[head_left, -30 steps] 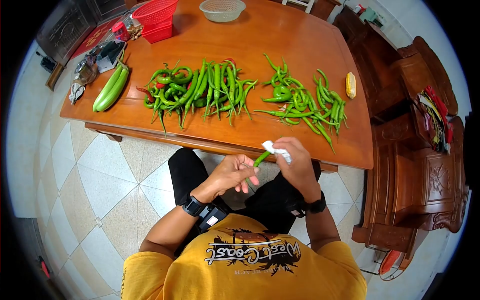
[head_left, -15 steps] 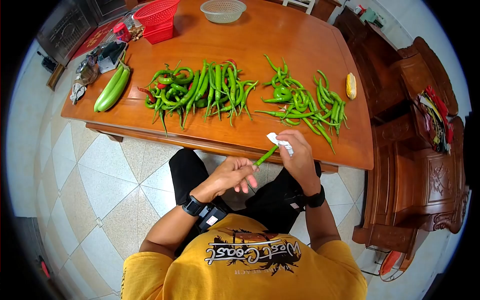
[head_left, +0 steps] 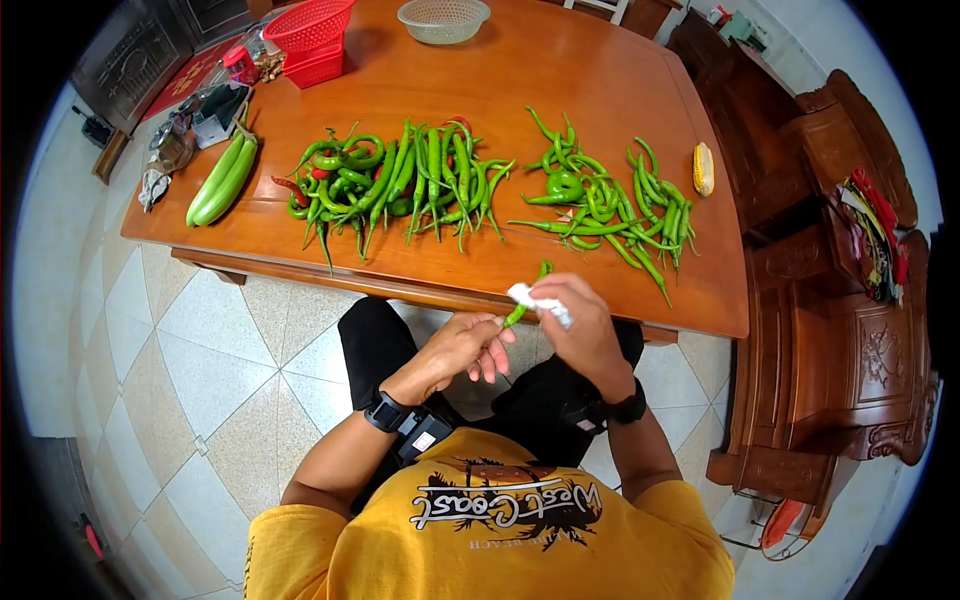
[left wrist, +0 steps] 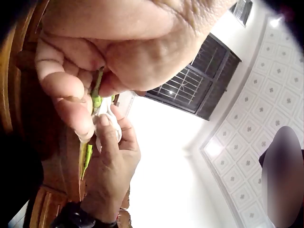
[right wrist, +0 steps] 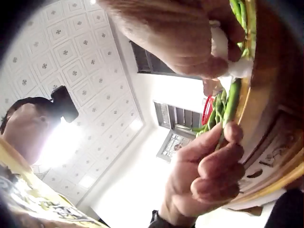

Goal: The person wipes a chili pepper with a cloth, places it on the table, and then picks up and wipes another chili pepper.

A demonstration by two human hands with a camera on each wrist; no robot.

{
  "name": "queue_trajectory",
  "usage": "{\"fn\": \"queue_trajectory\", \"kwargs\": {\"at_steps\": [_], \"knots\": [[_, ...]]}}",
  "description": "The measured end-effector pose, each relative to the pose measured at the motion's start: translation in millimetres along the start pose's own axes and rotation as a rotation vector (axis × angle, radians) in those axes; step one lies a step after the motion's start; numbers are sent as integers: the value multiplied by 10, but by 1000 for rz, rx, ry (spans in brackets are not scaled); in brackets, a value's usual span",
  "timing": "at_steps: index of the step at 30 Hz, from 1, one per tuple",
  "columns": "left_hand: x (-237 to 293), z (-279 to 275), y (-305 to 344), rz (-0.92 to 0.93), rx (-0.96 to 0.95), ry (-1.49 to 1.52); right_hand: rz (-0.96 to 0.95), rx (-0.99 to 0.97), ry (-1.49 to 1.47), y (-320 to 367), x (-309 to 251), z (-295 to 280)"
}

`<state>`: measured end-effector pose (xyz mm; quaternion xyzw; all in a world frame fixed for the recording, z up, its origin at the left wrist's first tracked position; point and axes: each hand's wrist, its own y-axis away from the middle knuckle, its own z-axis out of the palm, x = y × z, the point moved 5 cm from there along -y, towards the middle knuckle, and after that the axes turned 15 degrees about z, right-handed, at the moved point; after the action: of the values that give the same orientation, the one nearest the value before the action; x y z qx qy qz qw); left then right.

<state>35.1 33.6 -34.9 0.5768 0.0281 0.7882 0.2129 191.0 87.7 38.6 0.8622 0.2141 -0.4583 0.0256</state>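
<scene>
Between thumb and fingertips, my left hand [head_left: 455,352] pinches a green chili pepper [head_left: 515,317] by its stem end, over my lap at the table's front edge. My right hand [head_left: 585,328] grips a crumpled white tissue [head_left: 548,308] wrapped against the pepper's middle. Beyond the tissue the pepper's tip pokes out toward the table. In the left wrist view the stem [left wrist: 98,88] runs up into the left fingers, and the tissue [left wrist: 105,114] hides part of the pepper. The right wrist view shows the pepper's body [right wrist: 232,104] between both hands.
On the wooden table [head_left: 600,70] lie a large heap of green and red chilies [head_left: 385,175], a smaller green pile [head_left: 600,200], two long light-green eggplants [head_left: 222,180] and a corn cob [head_left: 703,170]. Red baskets [head_left: 315,55] and a pale colander [head_left: 443,20] stand farther back.
The right hand with the tissue moved out along the pepper, then back toward the left hand. The pepper's tip now shows beyond the tissue. The left hand stays almost in place.
</scene>
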Motion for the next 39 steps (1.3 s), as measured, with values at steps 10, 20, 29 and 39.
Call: {"fn": "queue_trajectory", "kwargs": {"at_steps": [10, 20, 29, 39], "knots": [[60, -58, 48, 18, 44, -17, 17, 69, 41, -110, 50, -57], [38, -84, 42, 44, 44, 15, -52, -29, 18, -66, -63, 140], [32, -92, 62, 88, 17, -58, -31, -28, -23, -71, -72, 128], [53, -61, 66, 72, -5, -28, -2, -3, -5, -127, -7, 102]]}}
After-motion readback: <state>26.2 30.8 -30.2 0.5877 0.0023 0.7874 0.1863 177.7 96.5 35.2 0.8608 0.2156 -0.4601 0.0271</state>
